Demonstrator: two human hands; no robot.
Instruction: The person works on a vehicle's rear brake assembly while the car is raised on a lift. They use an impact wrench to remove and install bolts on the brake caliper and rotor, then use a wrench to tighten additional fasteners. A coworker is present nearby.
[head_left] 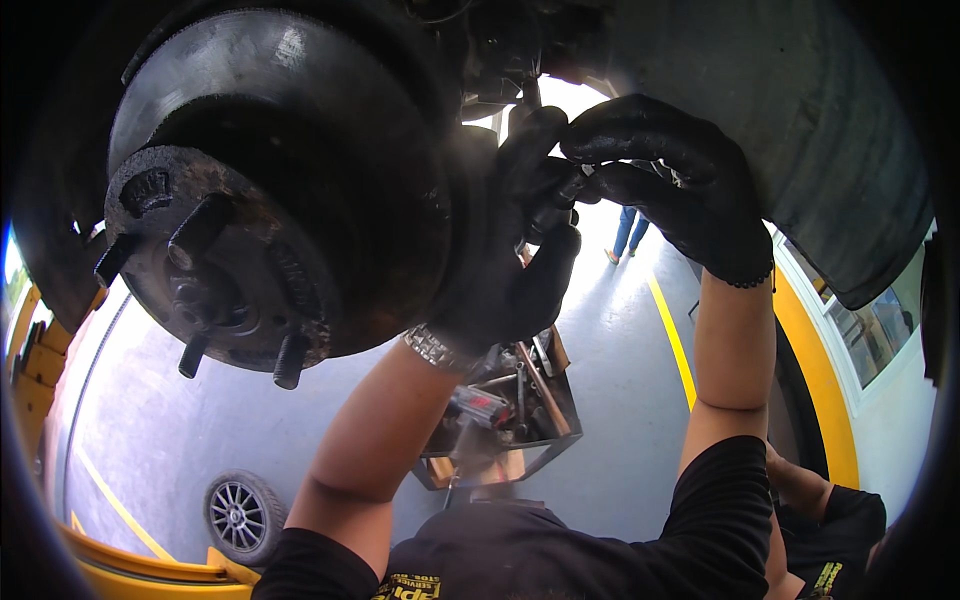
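Observation:
Both my hands wear black gloves and are raised beside a dark brake disc (pixel 290 170) with a hub and wheel studs (pixel 203 230). My left hand (pixel 500 250), just right of the disc, curls its fingers around a small dark cylindrical part (pixel 553 208). From the right, my right hand (pixel 670 170) brings thumb and fingertips together at the upper end of that part. A small shiny bit shows between its fingers, too hidden to name. Dark suspension parts (pixel 500 45) hang just above my hands.
A dark wheel-well liner (pixel 780 120) curves down at the right. Below my arms stands a tool cart (pixel 560 400) with a power tool (pixel 480 406) and several hand tools. A wheel (pixel 243 515) is on the floor at the lower left. Another person (pixel 830 530) is at the lower right; someone's legs (pixel 628 232) show farther off.

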